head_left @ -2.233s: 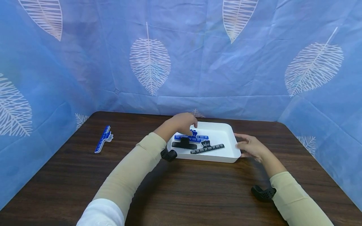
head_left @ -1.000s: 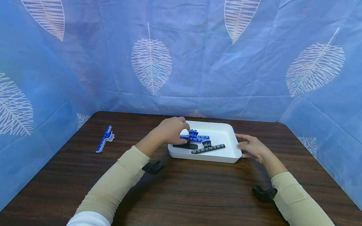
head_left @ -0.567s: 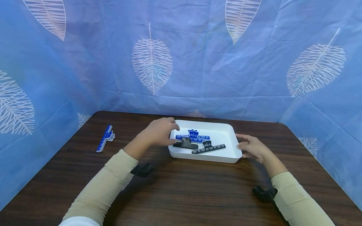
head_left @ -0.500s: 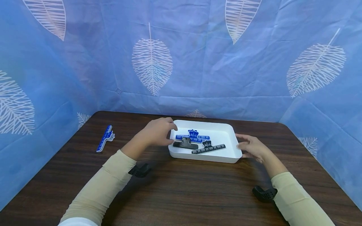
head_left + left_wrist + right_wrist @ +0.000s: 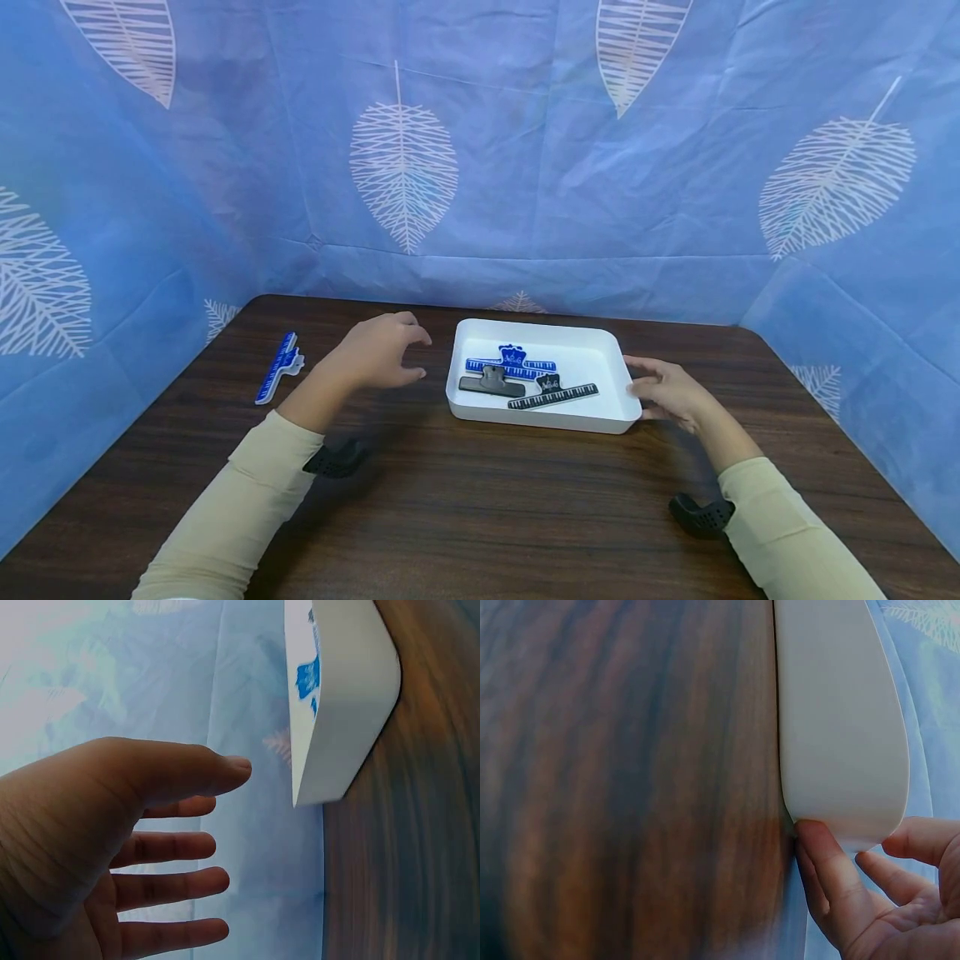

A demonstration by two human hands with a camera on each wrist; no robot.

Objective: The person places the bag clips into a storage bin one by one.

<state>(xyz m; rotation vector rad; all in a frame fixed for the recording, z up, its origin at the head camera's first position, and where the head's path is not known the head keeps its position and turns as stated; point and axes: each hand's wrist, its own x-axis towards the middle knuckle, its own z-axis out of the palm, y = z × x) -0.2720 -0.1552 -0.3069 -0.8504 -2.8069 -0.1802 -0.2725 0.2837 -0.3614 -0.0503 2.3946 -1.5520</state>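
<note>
My left hand (image 5: 378, 350) is held above the table left of the white tray (image 5: 540, 423), its thumb and fingers spread apart with nothing between them. In the left wrist view, bare fingers (image 5: 172, 887) point toward the tray's side. My right hand (image 5: 671, 392) rests against the tray's right end; in the right wrist view its fingertips (image 5: 814, 832) touch the end wall, with the thumb close to the rim. Inside the tray lie a blue clip (image 5: 513, 357) with a ruler-like bar, a plain black clip (image 5: 492, 383) and a black clip with a striped bar (image 5: 553, 397).
Another blue clip (image 5: 277, 371) lies by itself on the left of the dark wooden table (image 5: 480, 517). A blue cloth (image 5: 480, 167) with white leaf prints hangs behind the table and along both sides.
My left hand has drawn back leftward from over the clips, past the tray's left wall, leaving the plain black clip in full view. My right hand stays at the tray's end.
</note>
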